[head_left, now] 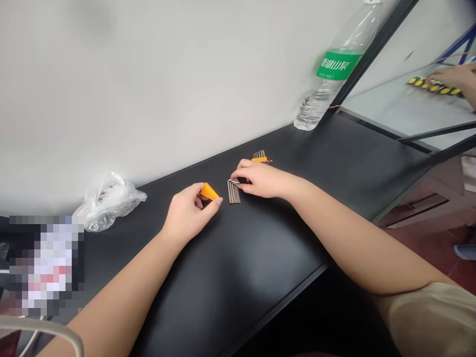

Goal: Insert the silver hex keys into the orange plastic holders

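My left hand [188,208] pinches an orange plastic hex key holder [210,192] between thumb and fingers, a little above the black table. Just right of it, a row of bare L-shaped hex keys [234,192] lies side by side on the table, long arms pointing toward me. My right hand [256,178] closes its thumb and fingertips around the short bent ends of these keys. Behind the right hand sits a second orange holder [259,159] filled with hex keys, partly covered by the hand.
The black table [238,263] runs along a pale wall. A water bottle with a green label [339,65] stands at the back right beside a dark metal frame. A clear plastic bag [111,203] lies at left. Another person's hand [453,77] is at yellow-ended items, far right.
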A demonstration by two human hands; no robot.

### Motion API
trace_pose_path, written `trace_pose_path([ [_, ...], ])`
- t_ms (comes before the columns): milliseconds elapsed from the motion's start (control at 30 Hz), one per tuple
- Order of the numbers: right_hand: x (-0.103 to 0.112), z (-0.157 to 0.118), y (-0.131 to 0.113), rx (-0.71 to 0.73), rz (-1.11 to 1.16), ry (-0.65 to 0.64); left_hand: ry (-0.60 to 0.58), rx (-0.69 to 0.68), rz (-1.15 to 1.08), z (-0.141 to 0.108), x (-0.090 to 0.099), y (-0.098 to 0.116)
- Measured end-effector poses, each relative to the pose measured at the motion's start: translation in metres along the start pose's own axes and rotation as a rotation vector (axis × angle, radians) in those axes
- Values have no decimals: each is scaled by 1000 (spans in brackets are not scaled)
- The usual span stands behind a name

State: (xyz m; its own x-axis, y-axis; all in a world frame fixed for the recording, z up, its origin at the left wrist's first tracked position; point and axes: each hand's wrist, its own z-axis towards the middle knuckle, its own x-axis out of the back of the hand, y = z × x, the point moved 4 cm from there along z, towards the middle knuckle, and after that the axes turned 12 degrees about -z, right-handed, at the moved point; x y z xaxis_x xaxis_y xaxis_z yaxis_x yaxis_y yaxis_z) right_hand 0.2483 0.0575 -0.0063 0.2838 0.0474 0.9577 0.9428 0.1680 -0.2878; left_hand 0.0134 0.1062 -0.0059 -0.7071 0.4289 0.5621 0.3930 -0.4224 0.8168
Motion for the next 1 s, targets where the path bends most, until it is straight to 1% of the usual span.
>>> trace_pose_path([
  [133, 2, 0, 1, -49, -7, -13, 3, -15, 1, 0, 0, 1],
  [267, 0, 4, 5, -119, -13, 55, -18, -18, 27, 0, 0, 3],
  [433, -4, 11, 7, -139, -29, 111, -38, -26, 64, 1, 0, 4],
  [533, -4, 12, 12, -214, -70, 106, -43, -23, 66, 1, 0, 5],
  [633, -1, 11, 16, -310, -113, 74, -38, -26, 66, 1, 0, 5],
  [733, 2, 9, 20, -368, -92, 74, -39, -38, 76, 1, 0, 4],
  [800, 5, 8, 24, -394, -42, 120, -43, -52, 92, 1, -1, 2],
  [867, 7, 6, 26, -390, 67, 164, -37, -70, 109, 1, -1, 0],
  [1000, 5, 5, 24, -303, 488, 193, -16, -88, 110, 1, -2, -4],
])
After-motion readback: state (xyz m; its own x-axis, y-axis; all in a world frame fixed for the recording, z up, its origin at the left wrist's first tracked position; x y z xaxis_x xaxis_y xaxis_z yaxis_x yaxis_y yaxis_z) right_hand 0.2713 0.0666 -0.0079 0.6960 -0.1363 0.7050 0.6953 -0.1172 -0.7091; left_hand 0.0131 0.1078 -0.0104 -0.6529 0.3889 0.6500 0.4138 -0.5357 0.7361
